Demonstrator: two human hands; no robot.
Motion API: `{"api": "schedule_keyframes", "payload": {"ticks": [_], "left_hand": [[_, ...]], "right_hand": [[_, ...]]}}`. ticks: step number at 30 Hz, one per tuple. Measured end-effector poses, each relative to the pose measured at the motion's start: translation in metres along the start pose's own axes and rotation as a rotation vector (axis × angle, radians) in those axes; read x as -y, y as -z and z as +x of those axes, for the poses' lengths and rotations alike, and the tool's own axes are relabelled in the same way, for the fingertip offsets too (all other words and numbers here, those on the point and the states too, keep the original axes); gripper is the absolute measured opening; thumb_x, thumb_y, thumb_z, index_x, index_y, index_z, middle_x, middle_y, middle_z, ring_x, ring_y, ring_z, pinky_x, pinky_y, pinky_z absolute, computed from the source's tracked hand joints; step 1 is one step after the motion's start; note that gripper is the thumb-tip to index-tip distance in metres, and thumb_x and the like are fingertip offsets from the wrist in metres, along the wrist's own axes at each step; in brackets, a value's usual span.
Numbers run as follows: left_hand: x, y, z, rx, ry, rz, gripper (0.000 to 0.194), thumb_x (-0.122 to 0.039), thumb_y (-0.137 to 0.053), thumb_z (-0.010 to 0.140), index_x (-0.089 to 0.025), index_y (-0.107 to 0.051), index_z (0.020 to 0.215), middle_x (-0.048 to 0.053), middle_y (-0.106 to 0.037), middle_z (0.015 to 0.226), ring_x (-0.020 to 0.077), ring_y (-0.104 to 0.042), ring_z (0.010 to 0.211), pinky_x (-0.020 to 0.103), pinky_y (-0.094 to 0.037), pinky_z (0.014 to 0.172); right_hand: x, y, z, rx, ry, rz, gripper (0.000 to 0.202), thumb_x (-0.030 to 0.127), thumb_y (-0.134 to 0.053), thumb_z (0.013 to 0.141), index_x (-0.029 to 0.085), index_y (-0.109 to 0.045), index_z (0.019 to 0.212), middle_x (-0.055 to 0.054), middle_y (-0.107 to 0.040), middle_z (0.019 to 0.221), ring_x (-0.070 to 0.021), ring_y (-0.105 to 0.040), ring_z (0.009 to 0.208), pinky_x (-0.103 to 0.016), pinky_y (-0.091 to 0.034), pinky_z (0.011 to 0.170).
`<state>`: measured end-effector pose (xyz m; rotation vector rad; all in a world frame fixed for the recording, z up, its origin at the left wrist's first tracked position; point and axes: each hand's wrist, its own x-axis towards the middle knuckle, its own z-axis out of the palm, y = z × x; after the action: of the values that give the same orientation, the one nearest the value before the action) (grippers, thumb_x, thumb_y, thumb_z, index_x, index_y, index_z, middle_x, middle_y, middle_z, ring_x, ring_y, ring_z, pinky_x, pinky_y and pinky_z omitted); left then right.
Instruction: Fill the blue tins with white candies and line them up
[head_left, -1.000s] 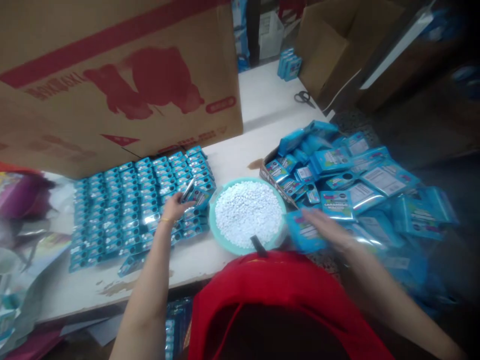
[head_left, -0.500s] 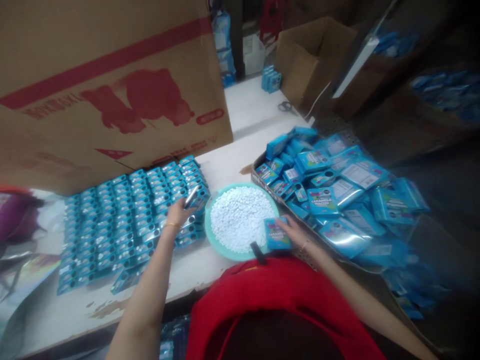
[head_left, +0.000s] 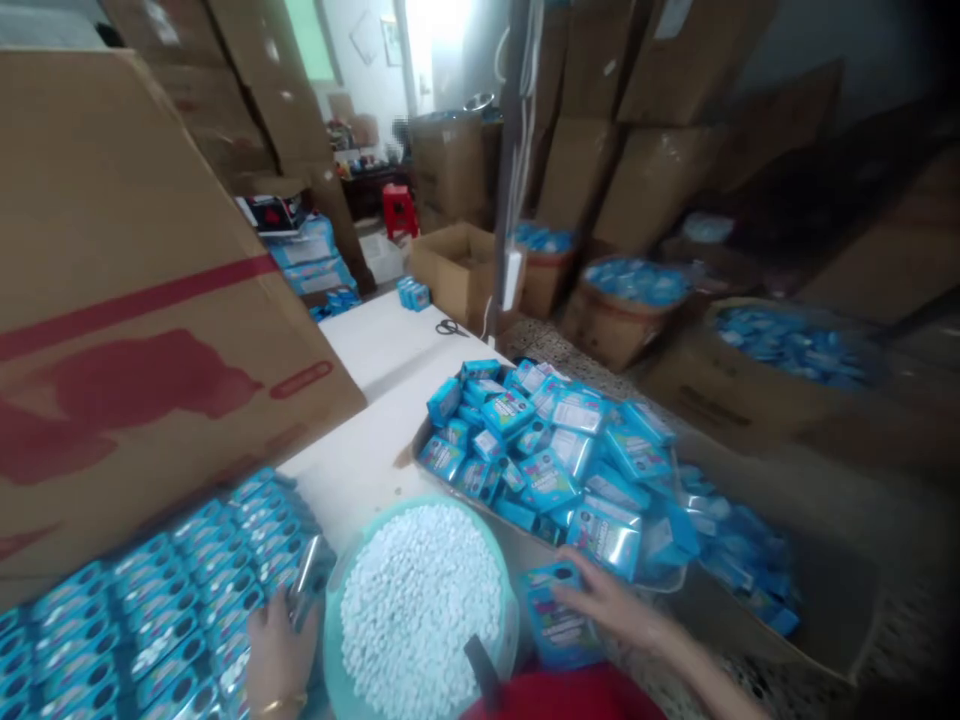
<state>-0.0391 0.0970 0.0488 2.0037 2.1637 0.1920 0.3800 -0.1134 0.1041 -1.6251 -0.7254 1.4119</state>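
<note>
My left hand (head_left: 281, 650), wearing a gold bracelet, is closed round a shiny silver cylinder-like object (head_left: 306, 580) whose kind I cannot make out. It is over the right side of rows of small blue boxes (head_left: 154, 615), just left of a turquoise basin (head_left: 336, 600). Small white pellets (head_left: 420, 600) fill the basin. To its right, my right hand (head_left: 611, 605) grips a blue candy box (head_left: 559, 625) by its upper right part. Beyond that hand, a heap of similar blue boxes (head_left: 547, 480) lies in an open carton. A dark strip (head_left: 482, 672) crosses the basin's near edge.
A big brown carton (head_left: 150, 330) with red print walls off the left. Scissors (head_left: 451, 328) and a few blue boxes (head_left: 412, 294) are on the white table (head_left: 382, 345) farther back. A grey post (head_left: 511, 170) and cartons of blue packs (head_left: 637, 285) stand beyond, near a red stool (head_left: 400, 210).
My view has tilted up and turned right, showing more of the room. Both hands keep hold of the same things; the candy box appears lower, beside the basin.
</note>
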Motion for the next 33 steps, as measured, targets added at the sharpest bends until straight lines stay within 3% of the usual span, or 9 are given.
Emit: {"api": "schedule_keyframes", "payload": {"ticks": [3,7,9,11,14,17,21,29,33], "left_hand": [[-0.058,0.016,0.001,-0.035,-0.015,-0.223,0.056,-0.058,-0.038,0.081,-0.016,-0.059,0.111,0.013,-0.063,0.094,0.03,-0.062,0.091,0.04,-0.05,0.081],[-0.172,0.013,0.003,0.339,0.053,-0.648,0.059,-0.063,-0.044,0.078,-0.016,-0.056,0.111,0.007,-0.069,0.077,0.0174,-0.056,0.052,0.032,-0.048,0.052],[-0.22,0.001,0.0,0.467,0.064,-0.708,0.061,-0.064,-0.047,0.077,-0.014,-0.054,0.111,0.008,-0.07,0.077,0.0142,-0.05,0.043,0.029,-0.044,0.044],[-0.251,-0.012,-0.002,0.509,0.058,-0.68,0.057,-0.063,-0.05,0.076,-0.014,-0.054,0.106,0.008,-0.07,0.076,0.0149,-0.052,0.043,0.028,-0.043,0.043],[-0.269,-0.028,0.0,0.48,0.01,-0.564,0.046,-0.055,-0.056,0.075,-0.015,-0.055,0.097,0.008,-0.069,0.075,0.0202,-0.063,0.057,0.03,-0.047,0.052],[-0.273,-0.037,0.006,0.409,-0.046,-0.49,0.034,-0.04,-0.061,0.075,-0.015,-0.054,0.097,0.01,-0.07,0.081,0.0235,-0.068,0.074,0.031,-0.05,0.065],[-0.282,-0.044,0.027,0.413,-0.095,-0.464,0.028,-0.028,-0.057,0.075,-0.015,-0.053,0.099,0.009,-0.07,0.08,0.0224,-0.068,0.074,0.031,-0.05,0.069],[-0.337,-0.062,0.114,0.478,-0.172,-0.453,0.037,-0.025,-0.06,0.072,-0.013,-0.055,0.106,0.007,-0.069,0.074,0.019,-0.064,0.063,0.028,-0.047,0.058],[-0.353,-0.054,0.13,0.554,-0.227,-0.504,0.04,-0.043,-0.06,0.077,-0.014,-0.057,0.104,0.006,-0.069,0.075,0.0136,-0.056,0.054,0.025,-0.043,0.054]], "right_hand": [[0.015,0.058,-0.02,-0.334,-0.011,0.253,0.05,0.052,-0.075,0.063,0.025,-0.062,0.103,-0.003,-0.071,0.094,-0.0288,-0.068,0.087,-0.041,-0.056,0.075],[0.003,0.119,-0.023,-0.765,0.095,0.624,0.049,0.058,-0.071,0.064,0.022,-0.066,0.097,-0.006,-0.073,0.085,-0.0293,-0.07,0.081,-0.045,-0.057,0.075],[-0.013,0.135,-0.021,-0.857,0.068,0.713,0.047,0.059,-0.069,0.064,0.022,-0.068,0.093,-0.007,-0.074,0.084,-0.0304,-0.071,0.082,-0.049,-0.057,0.078],[-0.03,0.142,-0.02,-0.866,0.045,0.752,0.048,0.054,-0.073,0.062,0.024,-0.068,0.099,-0.007,-0.075,0.089,-0.0317,-0.071,0.086,-0.052,-0.056,0.081],[-0.046,0.14,-0.023,-0.842,-0.037,0.816,0.049,0.051,-0.075,0.06,0.027,-0.069,0.103,-0.007,-0.074,0.097,-0.0338,-0.069,0.093,-0.052,-0.054,0.088],[-0.05,0.131,-0.022,-0.861,-0.152,0.861,0.04,0.057,-0.07,0.062,0.027,-0.072,0.088,-0.01,-0.074,0.096,-0.0357,-0.068,0.096,-0.05,-0.055,0.089],[-0.045,0.12,-0.016,-0.928,-0.104,0.794,0.041,0.064,-0.064,0.066,0.03,-0.071,0.087,-0.008,-0.074,0.098,-0.0347,-0.067,0.101,-0.05,-0.055,0.091],[-0.023,0.106,0.019,-0.912,0.036,0.744,0.045,0.065,-0.054,0.077,0.028,-0.068,0.098,-0.007,-0.074,0.096,-0.0321,-0.065,0.105,-0.051,-0.052,0.091],[-0.011,0.111,0.033,-0.894,0.054,0.702,0.049,0.066,-0.054,0.075,0.025,-0.066,0.099,-0.007,-0.072,0.104,-0.0318,-0.062,0.111,-0.053,-0.051,0.092]]}}
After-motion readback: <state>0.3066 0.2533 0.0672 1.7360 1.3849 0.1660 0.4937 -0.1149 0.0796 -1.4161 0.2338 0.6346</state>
